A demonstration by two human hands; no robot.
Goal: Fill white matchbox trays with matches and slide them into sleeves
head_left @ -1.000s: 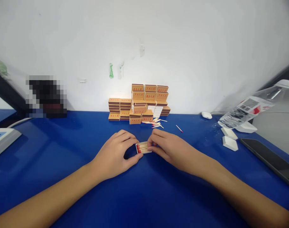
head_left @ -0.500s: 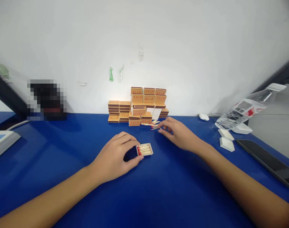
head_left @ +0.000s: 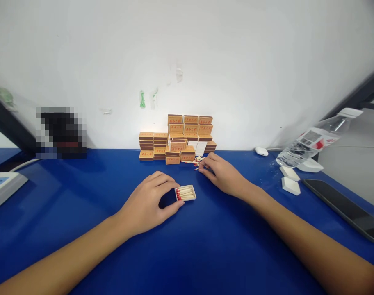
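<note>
My left hand (head_left: pixel 151 200) grips the small white inner tray (head_left: pixel 194 194) of a matchbox by its left end, thumb at the front and fingers at the back. Red-headed matches (head_left: pixel 185 192) lie side by side in the tray, heads to the left. My right hand (head_left: pixel 219 172) is closed in a pinch at the right edge of a loose match pile (head_left: pixel 198 160); a match appears to stick out at its fingertips, though they partly hide it. Behind the pile, brown-and-yellow matchboxes (head_left: pixel 191 129) stand stacked against the wall.
On the right are a tilted clear plastic bottle (head_left: pixel 316 137), white blocks (head_left: pixel 290 185), a white earbud case (head_left: pixel 261 151) and a dark phone (head_left: pixel 343 207). A white power strip (head_left: pixel 8 188) sits at the left edge of the blue table (head_left: pixel 187 254). A pixelated dark object (head_left: pixel 62 131) leans at the back left.
My right hand has shifted slightly left and its fingers have drawn closer together at the match pile. My left hand still holds the tray; the whole view has shifted slightly.
</note>
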